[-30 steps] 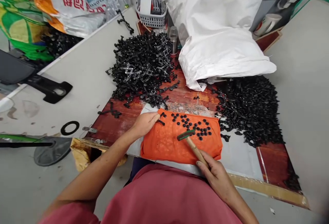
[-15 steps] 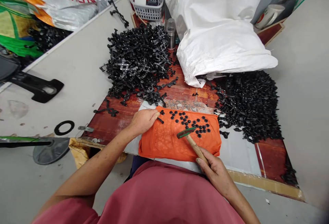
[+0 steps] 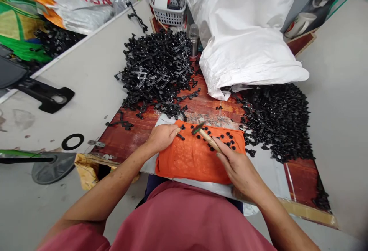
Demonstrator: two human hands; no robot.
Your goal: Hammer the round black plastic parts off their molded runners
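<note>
In my right hand (image 3: 237,164) is a hammer (image 3: 209,139), gripped by its wooden handle. Its dark green head hangs over the upper part of an orange cloth (image 3: 186,162), near small round black caps (image 3: 228,134) spread there. My left hand (image 3: 163,136) is at the cloth's upper left corner, fingers closed with thumb and forefinger pinched on a small black plastic piece (image 3: 180,136). Part of that piece is hidden by the fingers. Some caps are covered by the hammer and my right hand.
Behind the cloth rises a heap of black jointed plastic strips (image 3: 156,70). More small black parts (image 3: 280,120) pile up at right, below a large white sack (image 3: 250,51). A glass bottle (image 3: 193,40) and a grey basket (image 3: 169,13) stand at the back.
My right hand has brought the hammer up and to the left, so its head is closer to my left hand. The left hand has barely moved.
</note>
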